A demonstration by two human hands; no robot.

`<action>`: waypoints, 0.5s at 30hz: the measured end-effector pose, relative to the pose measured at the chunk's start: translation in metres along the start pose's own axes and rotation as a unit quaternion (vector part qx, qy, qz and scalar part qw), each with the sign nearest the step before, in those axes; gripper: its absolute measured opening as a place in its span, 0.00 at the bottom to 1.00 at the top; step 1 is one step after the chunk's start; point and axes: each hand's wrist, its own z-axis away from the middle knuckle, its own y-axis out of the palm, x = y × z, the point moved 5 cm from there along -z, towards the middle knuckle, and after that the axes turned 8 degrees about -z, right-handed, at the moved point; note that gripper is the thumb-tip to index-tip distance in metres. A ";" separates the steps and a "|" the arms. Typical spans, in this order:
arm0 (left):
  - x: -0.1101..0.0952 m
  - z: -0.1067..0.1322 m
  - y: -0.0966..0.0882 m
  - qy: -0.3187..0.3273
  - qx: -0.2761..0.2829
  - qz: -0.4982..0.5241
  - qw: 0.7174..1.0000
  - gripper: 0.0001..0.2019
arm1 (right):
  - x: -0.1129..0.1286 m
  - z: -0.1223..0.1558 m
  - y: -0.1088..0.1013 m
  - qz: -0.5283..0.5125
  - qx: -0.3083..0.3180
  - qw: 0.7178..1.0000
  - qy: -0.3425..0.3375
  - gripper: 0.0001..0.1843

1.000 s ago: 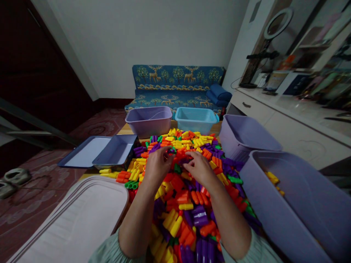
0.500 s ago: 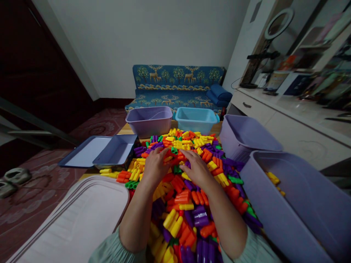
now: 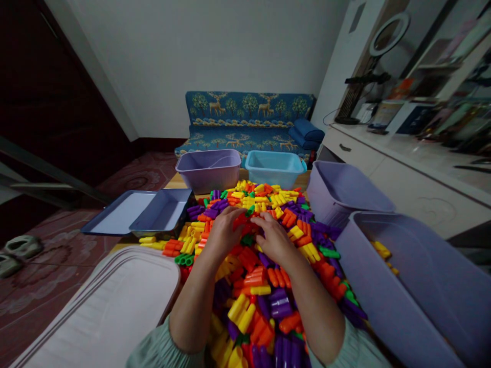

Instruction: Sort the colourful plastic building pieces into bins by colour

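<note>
My left hand (image 3: 225, 228) is curled at the middle of a heap of bullet-shaped plastic building blocks (image 3: 255, 276) in red, orange, yellow, green and purple. Its fingers are around red building blocks (image 3: 241, 221) that show between the hands. Facing it, my right hand (image 3: 273, 236) has bent fingers reaching to the same red blocks. A green building block (image 3: 250, 210) sits at the fingertips, between both hands. The exact grip is partly hidden by the fingers and dim light.
A purple bin (image 3: 209, 174) and a light blue bin (image 3: 274, 168) stand behind the heap. Two more purple bins (image 3: 341, 189) are on the right, the nearer holding yellow blocks (image 3: 381, 250). An open tin box (image 3: 161, 212) and stacked pale lids (image 3: 115, 306) lie left.
Both hands have shifted slightly to the right. The green block between them has moved right and turned, and my left fingers have drawn closer to my right ones.
</note>
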 end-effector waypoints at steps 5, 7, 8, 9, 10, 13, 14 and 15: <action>0.007 -0.001 -0.002 -0.113 -0.046 0.229 0.966 0.21 | -0.001 -0.005 -0.010 -0.167 -0.093 0.981 0.026 0.18; 0.009 0.001 0.001 -0.181 -0.031 0.347 0.920 0.25 | -0.001 -0.005 -0.015 -0.237 -0.122 0.963 0.042 0.15; 0.008 0.002 0.003 -0.208 -0.018 0.394 0.895 0.27 | 0.000 -0.005 -0.017 -0.265 -0.133 0.954 0.048 0.13; 0.006 0.003 0.003 -0.228 -0.007 0.433 0.872 0.28 | 0.001 -0.006 -0.018 -0.289 -0.139 0.946 0.054 0.13; 0.004 0.004 0.003 -0.243 0.001 0.467 0.850 0.29 | 0.001 -0.006 -0.019 -0.311 -0.141 0.938 0.063 0.13; -0.003 0.005 0.002 -0.267 0.013 0.554 0.788 0.29 | 0.000 -0.005 -0.020 -0.374 -0.136 0.912 0.097 0.14; -0.004 0.005 0.001 -0.276 0.018 0.575 0.770 0.29 | 0.000 -0.005 -0.020 -0.395 -0.135 0.902 0.109 0.15; -0.004 0.006 0.001 -0.286 0.021 0.591 0.754 0.29 | -0.001 -0.005 -0.020 -0.414 -0.136 0.892 0.121 0.17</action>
